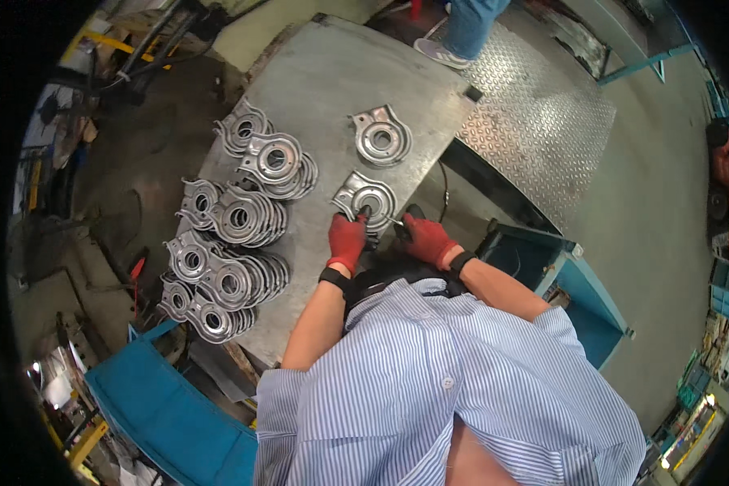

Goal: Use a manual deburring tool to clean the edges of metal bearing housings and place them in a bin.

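Observation:
On the metal table (316, 93) a stamped metal bracket with a round ringed centre (378, 193) lies near the edge closest to me. My left hand (347, 240), in a red glove with dark fingertips, grips its near side, a finger resting by the ring. From the right, my right hand (426, 238), gloved alike, is closed round a thin pen-like tool (396, 222) whose pale tip points at the bracket's rim. Its exact kind is too small to tell. Part of the bracket's near side is hidden by the left hand. Just beyond lies another such bracket (383, 138).
Several overlapping stacks of like brackets (239, 217) line the table's left side. A blue panel (170, 405) stands at lower left, a blue metal bin (595, 308) at right. Past the table's far right edge are a tread-plate floor (535, 113) and another person's leg (471, 28).

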Tool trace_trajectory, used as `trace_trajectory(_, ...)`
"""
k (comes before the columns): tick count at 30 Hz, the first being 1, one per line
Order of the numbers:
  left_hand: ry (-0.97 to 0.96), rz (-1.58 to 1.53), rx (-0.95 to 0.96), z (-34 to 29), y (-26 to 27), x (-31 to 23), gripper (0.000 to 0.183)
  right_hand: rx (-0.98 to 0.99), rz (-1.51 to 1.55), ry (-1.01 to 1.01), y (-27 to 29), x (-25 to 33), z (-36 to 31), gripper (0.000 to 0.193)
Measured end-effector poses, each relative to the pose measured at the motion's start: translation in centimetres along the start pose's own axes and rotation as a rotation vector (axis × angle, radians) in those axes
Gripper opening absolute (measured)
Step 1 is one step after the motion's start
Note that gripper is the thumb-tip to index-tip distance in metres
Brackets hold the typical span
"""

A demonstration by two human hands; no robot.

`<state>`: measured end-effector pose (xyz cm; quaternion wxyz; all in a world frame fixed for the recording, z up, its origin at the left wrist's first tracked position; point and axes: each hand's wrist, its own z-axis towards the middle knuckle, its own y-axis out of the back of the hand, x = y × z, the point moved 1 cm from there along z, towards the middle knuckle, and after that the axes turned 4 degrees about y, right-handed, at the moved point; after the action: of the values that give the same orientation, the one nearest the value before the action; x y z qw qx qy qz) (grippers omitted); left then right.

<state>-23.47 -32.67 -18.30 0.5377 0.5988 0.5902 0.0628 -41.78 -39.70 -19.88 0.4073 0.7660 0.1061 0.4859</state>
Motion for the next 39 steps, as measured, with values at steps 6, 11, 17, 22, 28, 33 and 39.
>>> trace_trajectory(6,0.051,0.023,0.067,0.8,-0.4,1.0,0.045,0.041,-0.037,-0.063,0.2,0.2,0.2,0.04)
trace_trajectory(11,0.061,-0.064,0.07,-0.7,2.5,0.3,0.05,-0.104,0.118,-0.033,3.1,2.0,-1.4,0.049)
trace_trajectory(17,0.057,-0.33,0.075,-4.4,10.1,0.0,0.05,-0.388,0.27,-0.092,1.9,-2.0,-3.9,0.043)
trace_trajectory(22,0.007,-0.403,-0.146,-6.2,18.6,3.1,0.055,-0.289,0.174,-0.104,1.3,-2.7,-3.9,0.049)
trace_trajectory(28,-0.085,-0.284,-0.413,-1.6,30.8,2.3,0.041,-0.333,-0.026,-0.073,1.1,-1.9,-4.6,0.051)
trace_trajectory(33,0.025,-0.324,-0.422,11.0,33.6,14.4,0.048,-0.353,0.024,-0.067,0.4,-2.2,-4.6,0.047)
trace_trajectory(39,-0.043,0.141,-0.345,16.7,32.4,17.4,0.052,-0.492,0.041,-0.1,1.7,-2.4,-6.2,0.034)
